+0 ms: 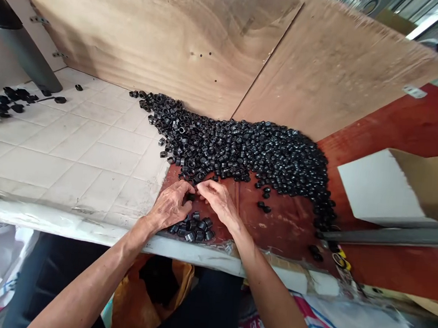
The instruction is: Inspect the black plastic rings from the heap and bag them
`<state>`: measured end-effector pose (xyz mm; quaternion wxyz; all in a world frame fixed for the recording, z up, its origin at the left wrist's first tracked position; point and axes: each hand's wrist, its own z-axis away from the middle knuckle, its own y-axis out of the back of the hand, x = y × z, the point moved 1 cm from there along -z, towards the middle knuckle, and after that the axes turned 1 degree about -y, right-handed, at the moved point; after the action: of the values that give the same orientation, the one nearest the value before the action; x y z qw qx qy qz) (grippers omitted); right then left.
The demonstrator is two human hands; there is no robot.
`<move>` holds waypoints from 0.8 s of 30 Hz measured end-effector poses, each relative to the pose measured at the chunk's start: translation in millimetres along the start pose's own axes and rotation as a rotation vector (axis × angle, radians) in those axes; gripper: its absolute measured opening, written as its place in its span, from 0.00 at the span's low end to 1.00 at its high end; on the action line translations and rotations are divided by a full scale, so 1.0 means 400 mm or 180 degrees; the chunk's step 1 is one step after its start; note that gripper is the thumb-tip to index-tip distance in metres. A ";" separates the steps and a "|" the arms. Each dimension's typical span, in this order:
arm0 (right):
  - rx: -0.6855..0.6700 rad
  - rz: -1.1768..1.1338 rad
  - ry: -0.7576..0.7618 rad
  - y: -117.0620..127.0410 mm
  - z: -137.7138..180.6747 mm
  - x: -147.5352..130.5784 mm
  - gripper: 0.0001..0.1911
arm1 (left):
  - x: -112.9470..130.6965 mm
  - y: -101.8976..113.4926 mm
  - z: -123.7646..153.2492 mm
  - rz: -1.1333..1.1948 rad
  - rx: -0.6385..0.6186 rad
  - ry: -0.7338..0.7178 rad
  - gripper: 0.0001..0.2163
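My left hand (172, 201) is at the near edge of a large heap of small black plastic parts (235, 147). Its fingers are curled, and a black plastic part (190, 197) shows between thumb and fingers. Close beside it, my right hand (217, 200) has its thumb and fingers pressed together at the heap's edge; what they hold, if anything, is hidden. Below both hands lies a smaller pile of black ring-like caps (192, 227), close to the table's front edge. In the heap, ring-shaped pieces lie mostly to the left and round, closed pieces to the right.
Behind the heap stands a plywood board (175, 41). White tiles (107, 151) cover the left; a reddish-brown board (286, 223) lies under the right. A grey tube (32, 51), a white-sided carton (384, 188) and a grey bar (390, 235) flank the area. An orange sack (132, 303) hangs below the edge.
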<state>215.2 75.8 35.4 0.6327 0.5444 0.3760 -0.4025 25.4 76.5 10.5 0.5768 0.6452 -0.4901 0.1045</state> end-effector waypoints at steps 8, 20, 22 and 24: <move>0.0686 0.0257 0.0348 -0.077 0.204 0.049 0.32 | 0.029 -0.006 0.010 0.0562 -0.0689 -0.0421 0.11; 0.0898 -0.0212 -0.0198 -0.144 0.329 0.006 0.29 | 0.109 -0.019 0.175 0.0606 -0.0308 -0.0067 0.09; 0.0901 -0.0309 -0.0157 -0.157 0.354 -0.010 0.24 | 0.123 -0.008 0.204 0.0734 -0.0270 -0.0154 0.09; 0.0894 -0.0443 -0.0164 -0.174 0.380 -0.023 0.21 | 0.137 0.010 0.224 0.0888 -0.0262 -0.0202 0.08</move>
<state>153.4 -79.7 35.7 0.5303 0.5896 0.3365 -0.5079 11.0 -26.7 23.3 0.5668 0.5497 -0.5968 0.1430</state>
